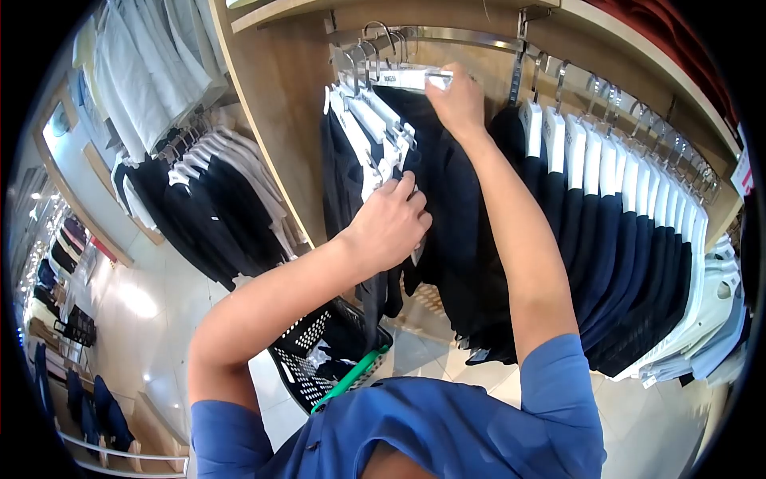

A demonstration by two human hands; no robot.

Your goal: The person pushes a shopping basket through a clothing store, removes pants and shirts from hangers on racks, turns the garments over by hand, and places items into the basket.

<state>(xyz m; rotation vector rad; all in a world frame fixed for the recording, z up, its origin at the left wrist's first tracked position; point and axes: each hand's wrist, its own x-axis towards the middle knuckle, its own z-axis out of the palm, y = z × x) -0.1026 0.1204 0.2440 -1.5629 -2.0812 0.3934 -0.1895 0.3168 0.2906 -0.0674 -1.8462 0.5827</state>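
Dark trousers (447,215) hang in front of me from a clip hanger (403,79) with a white, printed label along its bar. My right hand (459,100) is closed on the right end of that hanger, at its clear clip. Lower and to the left, my left hand (391,219) has its fingers curled at the lower ends of several white clip hangers (363,132); its fingertips are partly hidden. More dark garments (339,176) hang from those white hangers. The hooks sit on the metal rail (459,34) above.
A black basket (299,375) with a green handle (351,379) stands on the floor below, holding dark items. To the right hangs a long row of dark garments (606,247) on white-topped hangers. A wooden panel (267,104) and another clothes rack (215,207) are at left.
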